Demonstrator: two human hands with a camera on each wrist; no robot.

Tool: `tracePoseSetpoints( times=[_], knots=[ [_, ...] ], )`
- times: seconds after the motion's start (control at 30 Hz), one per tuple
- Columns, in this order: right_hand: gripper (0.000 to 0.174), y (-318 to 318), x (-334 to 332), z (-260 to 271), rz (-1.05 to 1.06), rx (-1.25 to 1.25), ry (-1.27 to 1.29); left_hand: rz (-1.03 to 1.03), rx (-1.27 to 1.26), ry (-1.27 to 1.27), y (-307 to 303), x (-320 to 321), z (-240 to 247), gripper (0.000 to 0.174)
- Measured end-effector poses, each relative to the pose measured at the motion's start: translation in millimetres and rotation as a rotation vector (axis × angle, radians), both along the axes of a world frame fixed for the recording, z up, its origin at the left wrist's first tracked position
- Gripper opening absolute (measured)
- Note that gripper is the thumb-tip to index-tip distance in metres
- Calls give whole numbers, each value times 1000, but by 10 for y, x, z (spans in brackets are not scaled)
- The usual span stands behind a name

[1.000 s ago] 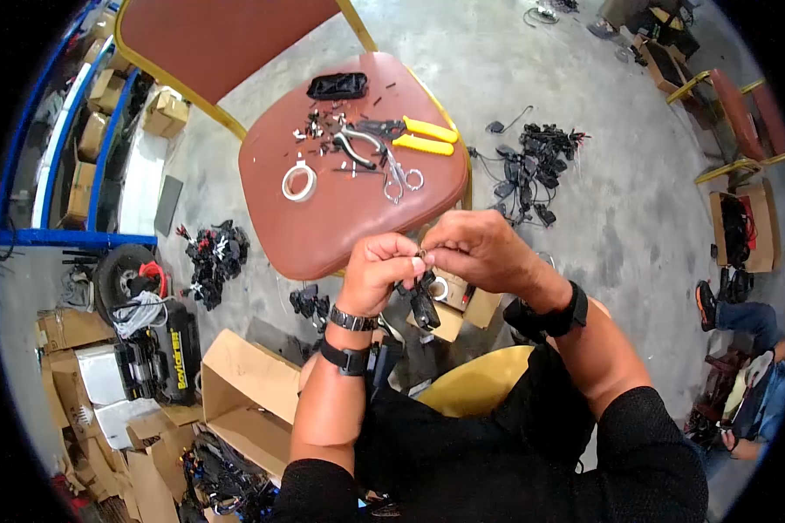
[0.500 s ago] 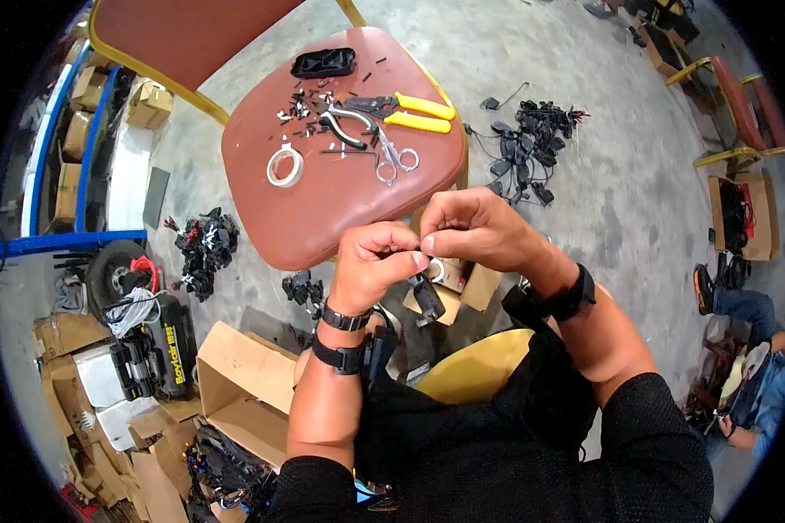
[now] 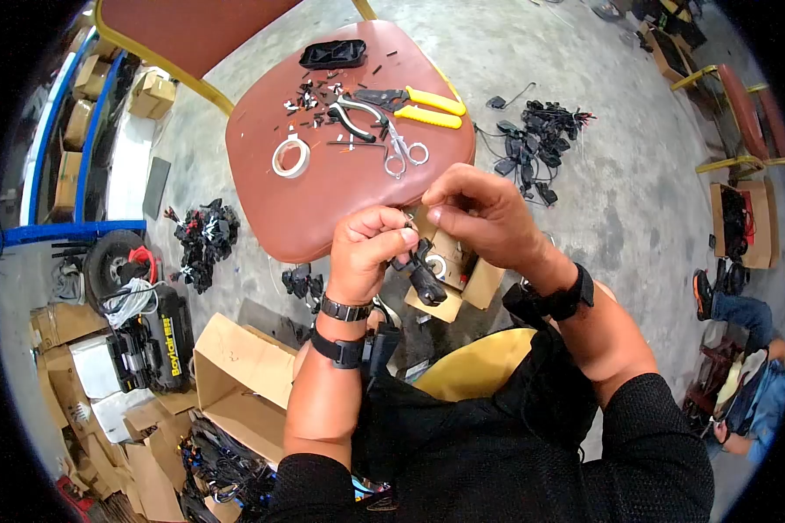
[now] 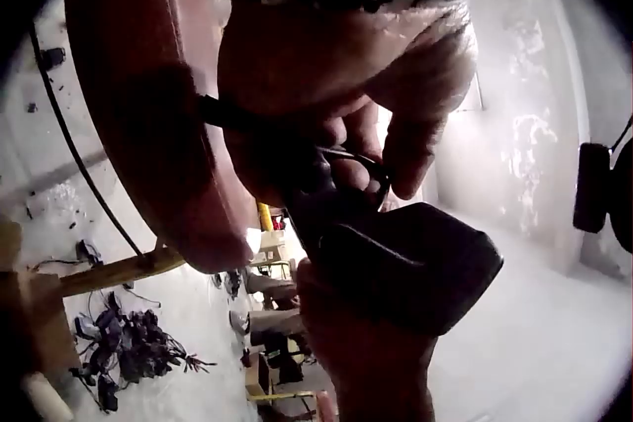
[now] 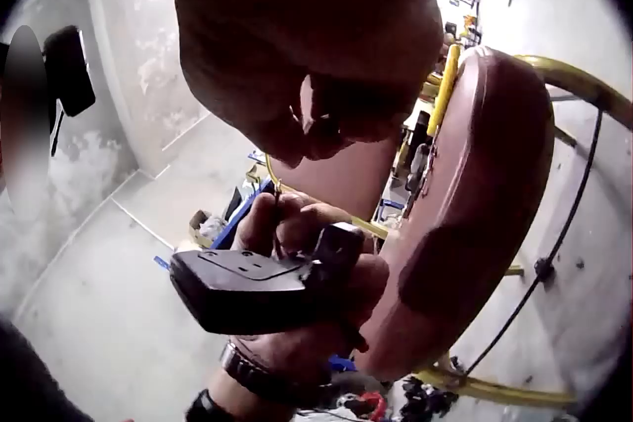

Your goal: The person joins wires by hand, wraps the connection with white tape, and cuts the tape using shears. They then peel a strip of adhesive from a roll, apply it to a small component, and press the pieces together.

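In the head view my left hand (image 3: 362, 253) pinches the thin cable of a black device (image 3: 426, 284), which hangs below the fingers. The left wrist view shows the device's dark housing (image 4: 425, 269) under the left hand (image 4: 326, 61). My right hand (image 3: 484, 218) is raised a little to the right, apart from the left, its thumb and fingers curled together. In the right wrist view, the right hand (image 5: 316, 56) is above the cable end (image 5: 278, 200) that stands up from the left fingers; nothing is clearly visible in its fingertips, which are in shadow.
A chair seat (image 3: 279, 205) ahead carries yellow-handled pliers (image 3: 432, 113), scissors (image 3: 397, 157), a tape roll (image 3: 290, 159), cutters and scraps. Black device piles (image 3: 208, 244) lie on the floor either side. Cardboard boxes (image 3: 244, 357) stand below left; a seated person (image 3: 763, 401) is far right.
The hands, together before, have moved apart: the right has lifted up and away while the left keeps the cable. The device has swung slightly, and the head view has shifted.
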State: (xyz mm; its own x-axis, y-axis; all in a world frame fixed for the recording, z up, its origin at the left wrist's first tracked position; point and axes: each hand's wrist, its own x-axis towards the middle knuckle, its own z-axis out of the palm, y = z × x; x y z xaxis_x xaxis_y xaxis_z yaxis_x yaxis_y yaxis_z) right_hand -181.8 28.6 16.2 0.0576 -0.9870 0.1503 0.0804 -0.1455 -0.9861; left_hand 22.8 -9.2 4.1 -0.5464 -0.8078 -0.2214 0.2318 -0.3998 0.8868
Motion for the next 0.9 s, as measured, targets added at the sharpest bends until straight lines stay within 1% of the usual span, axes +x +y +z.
tracePoseSetpoints(
  times=[0.1,0.2,0.4,0.6,0.7,0.8,0.9],
  knots=[
    [7,0,15,114,-61,-308,305,-12,64,23,1,13,23,9],
    [7,-6,65,110,-59,-432,329,-34,105,66,6,8,33,11],
    [5,-17,56,79,-31,-441,337,-62,122,85,16,6,-17,10],
    [6,4,21,47,-13,-339,324,-43,75,51,45,-34,-20,5],
    [6,-6,6,32,1,-324,359,-37,-38,-71,56,-33,-1,5],
    [7,1,-22,8,39,-224,328,-12,-232,-221,74,-69,65,4],
    [8,7,-41,-79,60,-76,341,6,-645,-468,78,-120,122,5]
  ],
)
